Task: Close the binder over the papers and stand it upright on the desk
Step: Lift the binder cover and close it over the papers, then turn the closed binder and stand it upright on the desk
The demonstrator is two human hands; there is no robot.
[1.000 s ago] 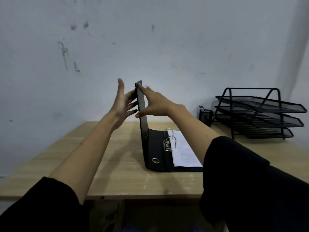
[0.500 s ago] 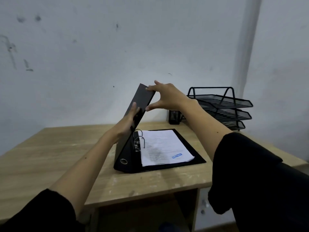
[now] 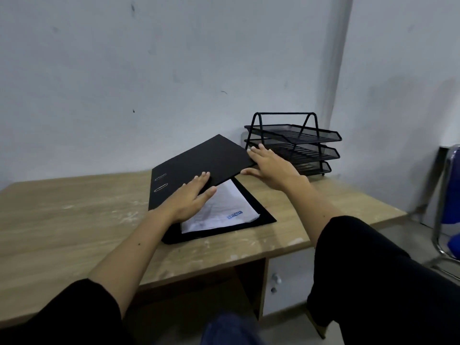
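Black three-tier mesh letter tray at the back of the desk, against the scuffed pale wall. Blue chair with chrome frame at far right, partly out of view.

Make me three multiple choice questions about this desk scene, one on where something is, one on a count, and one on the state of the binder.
1. Where is the tray rack?
A. At the back right of the desk, by the wall
B. On the floor under the desk
C. On top of the binder

2. How many tiers does the tray rack have?
A. One
B. Three
C. Five

3. What state is the binder in?
A. Shut and standing upright
B. Lying fully open, cover flat on the desk
C. Partly closed, cover slanted over the papers

Answers:
1. A: the rack stands on the desk behind the right hand, against the wall.
2. B: three mesh trays are stacked in its frame.
3. C: the cover slopes above the papers, which show beneath it, with the left hand and right hand at its edges.
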